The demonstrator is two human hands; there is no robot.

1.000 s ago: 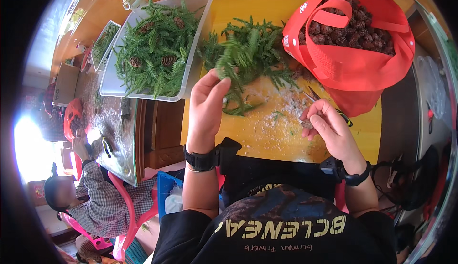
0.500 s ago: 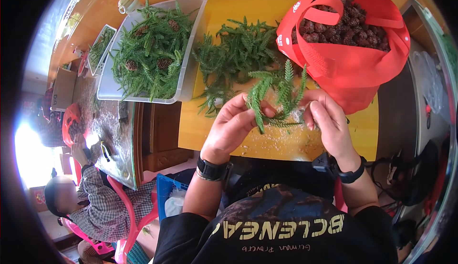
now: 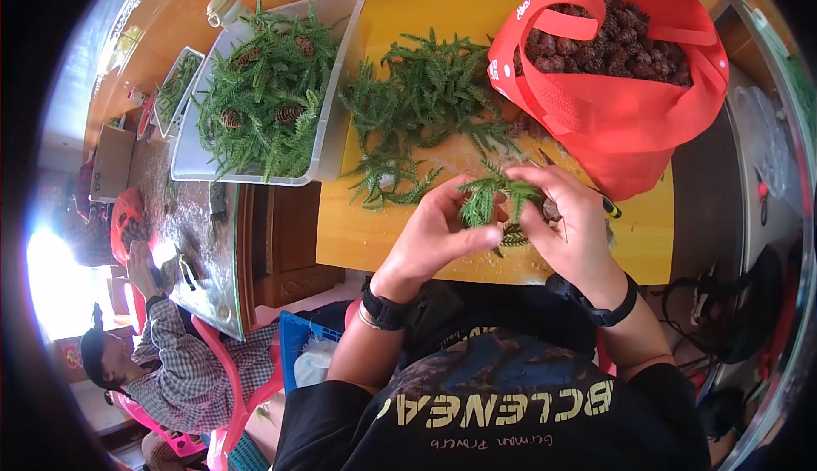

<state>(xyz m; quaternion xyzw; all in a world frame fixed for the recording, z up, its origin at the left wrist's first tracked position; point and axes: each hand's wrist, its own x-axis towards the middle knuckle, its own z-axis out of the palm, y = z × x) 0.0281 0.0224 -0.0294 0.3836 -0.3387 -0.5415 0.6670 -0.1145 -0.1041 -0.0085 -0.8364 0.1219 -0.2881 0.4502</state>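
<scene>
While both hands meet over the smooth yellow tabletop [image 3: 374, 241], the left hand [image 3: 438, 237] and right hand [image 3: 574, 224] pinch one feathery green conifer sprig [image 3: 489, 197] against a scaly brown pine cone [image 3: 551, 210].

Yellow wooden table [image 3: 408, 241], bright sunlight

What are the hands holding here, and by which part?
Both hands, left hand and right hand, share a small green conifer sprig, pinched at its lower stem end; exact finger grip is partly hidden.
</scene>
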